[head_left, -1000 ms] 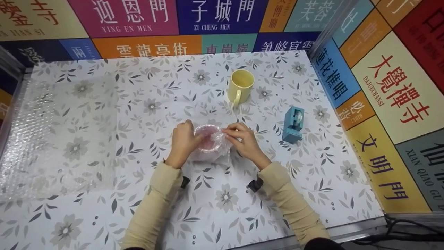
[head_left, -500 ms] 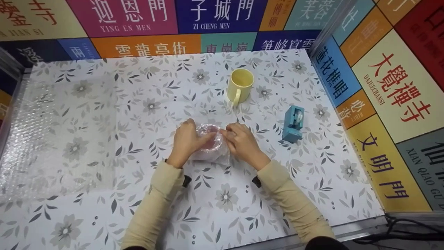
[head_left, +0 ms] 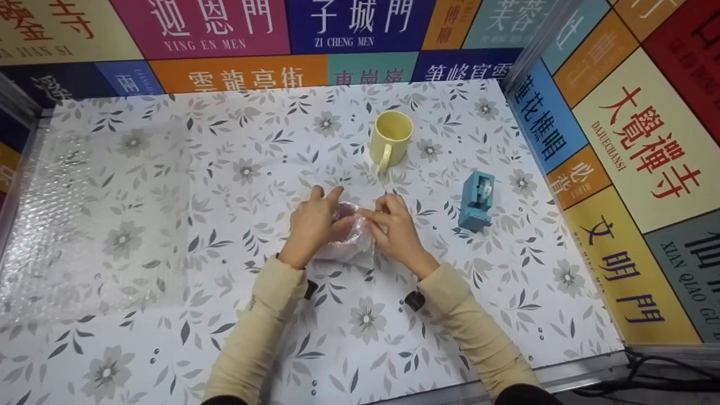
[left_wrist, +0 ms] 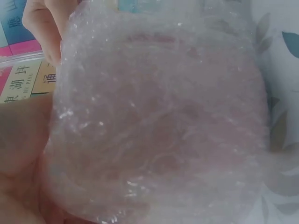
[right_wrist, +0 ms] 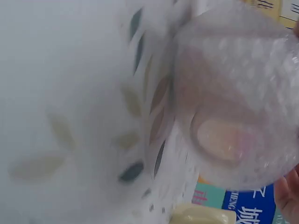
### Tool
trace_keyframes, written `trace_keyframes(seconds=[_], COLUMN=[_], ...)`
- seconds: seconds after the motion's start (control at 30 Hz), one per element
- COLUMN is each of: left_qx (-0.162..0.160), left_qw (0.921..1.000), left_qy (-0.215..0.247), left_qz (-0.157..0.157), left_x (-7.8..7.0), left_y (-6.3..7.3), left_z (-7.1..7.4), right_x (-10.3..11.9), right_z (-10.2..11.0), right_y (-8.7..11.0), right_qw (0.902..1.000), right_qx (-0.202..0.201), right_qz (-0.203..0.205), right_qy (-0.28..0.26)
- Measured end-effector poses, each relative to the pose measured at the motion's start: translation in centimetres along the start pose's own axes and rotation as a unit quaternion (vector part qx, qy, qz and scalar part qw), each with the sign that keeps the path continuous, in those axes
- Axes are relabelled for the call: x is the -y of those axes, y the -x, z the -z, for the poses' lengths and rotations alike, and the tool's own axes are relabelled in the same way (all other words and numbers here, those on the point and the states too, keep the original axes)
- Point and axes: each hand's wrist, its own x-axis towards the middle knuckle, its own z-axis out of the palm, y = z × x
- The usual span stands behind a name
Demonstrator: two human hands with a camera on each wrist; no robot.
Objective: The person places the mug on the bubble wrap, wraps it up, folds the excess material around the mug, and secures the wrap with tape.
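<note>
In the head view, a pink cup (head_left: 341,235) wrapped in bubble wrap (head_left: 351,253) stands near the middle of the table, its mouth facing up. My left hand (head_left: 311,222) grips its left rim, thumb over the opening and fingers at the far outer side. At the right rim, my right hand (head_left: 395,229) pinches the edge of the wrap between thumb and finger. Cloudy wrap (left_wrist: 159,116) fills the left wrist view, with pink showing through. A rounded loop shape (right_wrist: 217,137) shows through the film in the right wrist view.
Behind the cup stands a yellow mug (head_left: 390,140), its handle towards me. A blue tape dispenser (head_left: 476,202) sits to the right. Flat bubble wrap sheeting (head_left: 101,225) covers the table's left side. Printed panels (head_left: 360,28) border the back and right.
My left hand has shifted right around the rim, and its fingers now spread up and away at the far side. The right hand stays at the right rim, its fingers slightly re-set.
</note>
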Motion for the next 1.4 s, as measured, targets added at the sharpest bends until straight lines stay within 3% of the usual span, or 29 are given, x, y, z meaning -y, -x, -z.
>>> trace_keyframes(seconds=[0.1, 0.2, 0.3, 0.4, 0.57, 0.7, 0.83, 1.0, 1.17, 1.3, 1.4], left_qx=[0.026, 0.043, 0.050, 0.040, 0.040, 0.050, 0.055, 0.058, 0.056, 0.051, 0.044], left_qw=[0.9995, 0.9990, 0.9985, 0.9986, 0.9983, 0.9978, 0.9975, 0.9975, 0.9976, 0.9978, 0.9982], left_qy=[-0.017, -0.009, 0.001, 0.010, 0.023, 0.025, 0.027, 0.028, 0.031, 0.036, 0.036], left_qz=[-0.005, 0.010, 0.024, 0.034, 0.035, 0.036, 0.033, 0.030, 0.027, 0.023, 0.018], left_x=[0.0, 0.1, 0.2, 0.5, 0.6, 0.8, 0.7, 0.6, 0.7, 0.8, 0.8], left_y=[-0.3, -0.6, -0.7, -0.5, -0.4, -0.3, -0.4, -0.4, -0.4, -0.4, -0.3], left_z=[0.0, -0.2, -0.3, -0.4, -0.2, -0.1, -0.3, -0.4, -0.5, -0.5, -0.5], right_x=[0.3, 0.4, 0.4, 0.9, 0.5, -2.9, -4.7, -6.7, -8.2, -9.1, -9.7], right_z=[0.1, 0.4, 1.0, 2.1, 4.6, 5.7, 8.1, 10.9, 12.9, 13.7, 13.6], right_y=[0.2, 0.2, 0.4, 0.7, 2.3, 4.9, 6.9, 8.6, 9.3, 9.4, 9.6], right_qw=[0.9951, 0.9827, 0.9713, 0.9701, 0.9690, 0.9657, 0.9604, 0.9494, 0.9340, 0.9351, 0.9409], right_qx=[-0.019, -0.021, -0.022, -0.028, -0.031, -0.034, -0.051, -0.072, -0.061, -0.020, 0.011], right_qz=[-0.080, -0.148, -0.180, -0.182, -0.214, -0.241, -0.269, -0.305, -0.343, -0.333, -0.294], right_qy=[-0.056, -0.110, -0.154, -0.158, -0.119, -0.090, -0.049, 0.019, 0.080, 0.121, 0.168])
